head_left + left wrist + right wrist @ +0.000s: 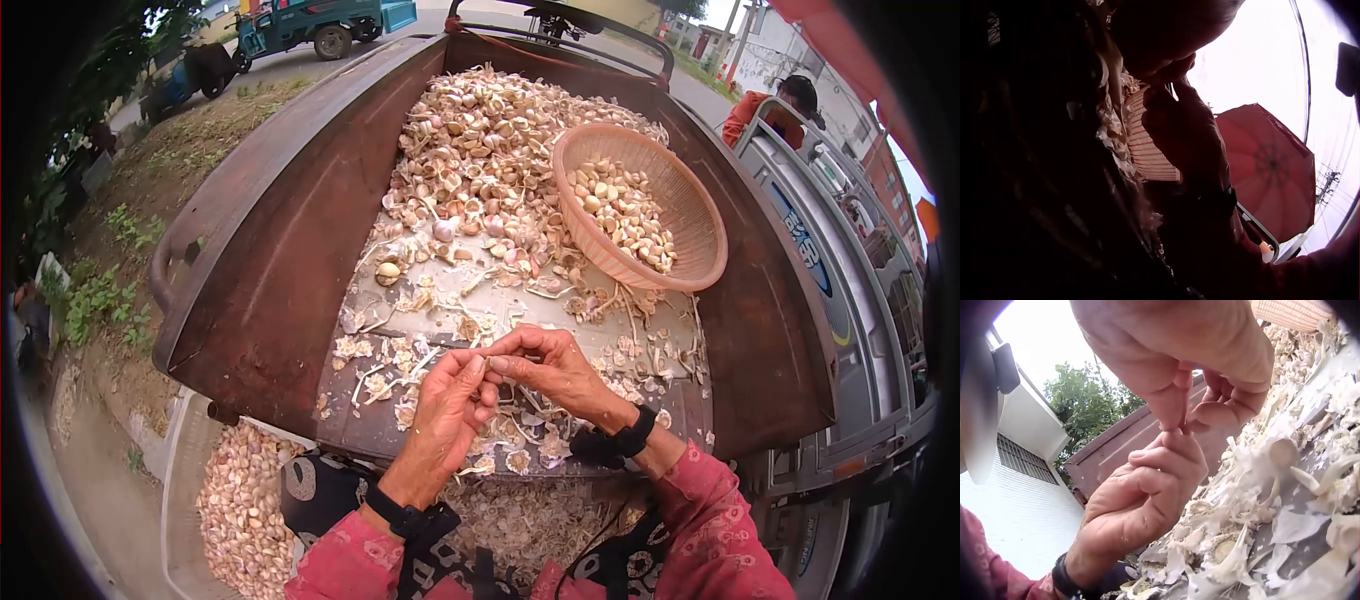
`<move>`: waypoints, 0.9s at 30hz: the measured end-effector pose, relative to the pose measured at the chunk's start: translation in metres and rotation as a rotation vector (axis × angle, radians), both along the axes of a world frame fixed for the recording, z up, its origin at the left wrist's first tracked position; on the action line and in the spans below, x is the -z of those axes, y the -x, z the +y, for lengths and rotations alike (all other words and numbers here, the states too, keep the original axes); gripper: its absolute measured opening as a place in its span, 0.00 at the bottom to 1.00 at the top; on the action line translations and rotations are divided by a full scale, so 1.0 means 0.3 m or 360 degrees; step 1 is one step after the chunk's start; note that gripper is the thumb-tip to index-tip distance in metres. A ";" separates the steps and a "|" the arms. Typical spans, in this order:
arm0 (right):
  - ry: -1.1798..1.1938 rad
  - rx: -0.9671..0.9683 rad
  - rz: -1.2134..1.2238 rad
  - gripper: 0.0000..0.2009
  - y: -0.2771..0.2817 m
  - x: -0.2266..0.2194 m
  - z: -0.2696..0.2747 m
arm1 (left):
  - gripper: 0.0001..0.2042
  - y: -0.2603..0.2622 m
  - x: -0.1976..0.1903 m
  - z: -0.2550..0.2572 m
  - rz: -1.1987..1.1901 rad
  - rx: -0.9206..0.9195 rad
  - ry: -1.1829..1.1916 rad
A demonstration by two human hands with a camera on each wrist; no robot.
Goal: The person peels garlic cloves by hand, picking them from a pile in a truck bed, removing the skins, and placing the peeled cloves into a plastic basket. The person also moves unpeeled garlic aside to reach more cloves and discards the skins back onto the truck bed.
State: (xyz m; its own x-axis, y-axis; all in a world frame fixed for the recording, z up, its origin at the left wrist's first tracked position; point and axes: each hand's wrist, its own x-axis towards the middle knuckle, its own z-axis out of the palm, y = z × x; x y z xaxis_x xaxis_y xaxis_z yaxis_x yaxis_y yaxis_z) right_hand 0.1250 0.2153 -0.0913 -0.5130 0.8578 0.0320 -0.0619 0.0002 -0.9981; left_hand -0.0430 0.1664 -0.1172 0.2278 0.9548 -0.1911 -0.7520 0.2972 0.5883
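Over the near end of the cart bed [430,335], my left hand [450,400] and right hand [560,375] meet at their fingertips. Thumbs and forefingers pinch a small bit of garlic, mostly hidden by the fingers; I cannot tell whether it is a clove or skin. In the right wrist view, the left hand [1147,494] comes up from below with curled fingers, and the right hand [1191,344] reaches down to it. Papery garlic skins [1235,537] and dry stalks lie beneath. One whole pale garlic bulb [387,272] sits left of the hands, farther in.
A heap of garlic [500,125] fills the far bed. On its right leans a pink plastic basket [700,245] holding cloves [625,205]. Below left stands a white crate [180,490] of cloves [245,510]. High metal side walls [280,240] flank the bed. A person [755,112] is at right.
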 end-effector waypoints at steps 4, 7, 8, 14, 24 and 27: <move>-0.0083 0.0104 -0.0371 0.11 -0.105 -0.031 0.071 | 0.10 0.023 0.019 -0.006 0.0002 0.0022 0.0067; -0.0740 0.0515 -0.0853 0.09 -0.223 0.011 0.229 | 0.10 0.021 0.010 -0.004 -0.0029 0.0051 0.0037; -0.0952 0.0618 -0.1158 0.07 -0.266 0.033 0.276 | 0.10 0.018 0.007 -0.003 -0.0031 0.0059 0.0036; -0.1231 0.0319 -0.1430 0.05 -0.263 0.059 0.173 | 0.07 0.033 -0.009 -0.011 -0.0065 0.0046 0.0103; -0.1209 0.0554 -0.1888 0.05 -0.280 0.066 0.327 | 0.08 0.024 -0.033 -0.016 -0.0042 0.0116 0.0116; -0.1408 0.0660 -0.1991 0.06 -0.241 0.103 0.351 | 0.08 0.038 -0.018 -0.020 -0.0022 0.0083 0.0122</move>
